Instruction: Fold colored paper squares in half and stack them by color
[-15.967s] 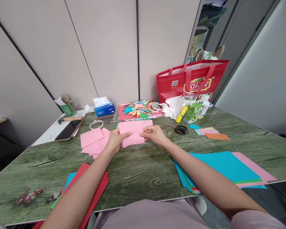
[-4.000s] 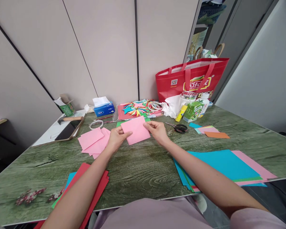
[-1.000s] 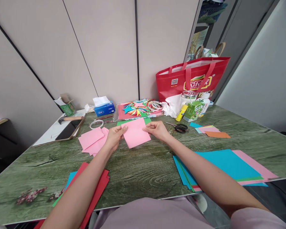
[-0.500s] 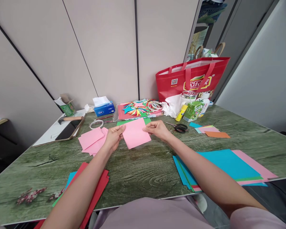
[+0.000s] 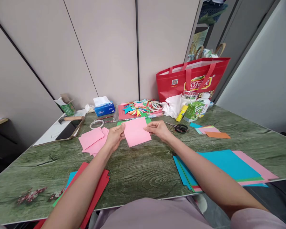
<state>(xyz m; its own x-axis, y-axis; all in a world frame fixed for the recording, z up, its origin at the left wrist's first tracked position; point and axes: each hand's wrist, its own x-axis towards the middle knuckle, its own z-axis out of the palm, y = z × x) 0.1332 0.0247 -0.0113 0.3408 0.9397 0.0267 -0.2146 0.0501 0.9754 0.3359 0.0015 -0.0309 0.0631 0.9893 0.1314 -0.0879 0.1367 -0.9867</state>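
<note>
A square of pink paper (image 5: 137, 132) is held up over the middle of the table. My left hand (image 5: 115, 137) pinches its left edge between thumb and fingers. At the right edge, my right hand (image 5: 158, 129) grips it the same way. Behind the square, a green sheet (image 5: 148, 120) shows only in part. Several more pink paper pieces (image 5: 92, 140) lie in a loose pile to the left of my left hand. Black-handled scissors (image 5: 180, 128) rest on the table beyond my right hand.
Coloured sheets (image 5: 226, 162) lie at the right front, with red sheets (image 5: 102, 181) under my left forearm. Along the back stand a tissue box (image 5: 105, 109), folded paper stars (image 5: 137, 109), a glue stick (image 5: 181, 113) and a red bag (image 5: 176, 84). A phone (image 5: 69, 129) and hammer (image 5: 72, 118) lie left.
The pink square tilts slightly differently, its lower edge a little higher. Both hands keep their hold and have barely moved.
</note>
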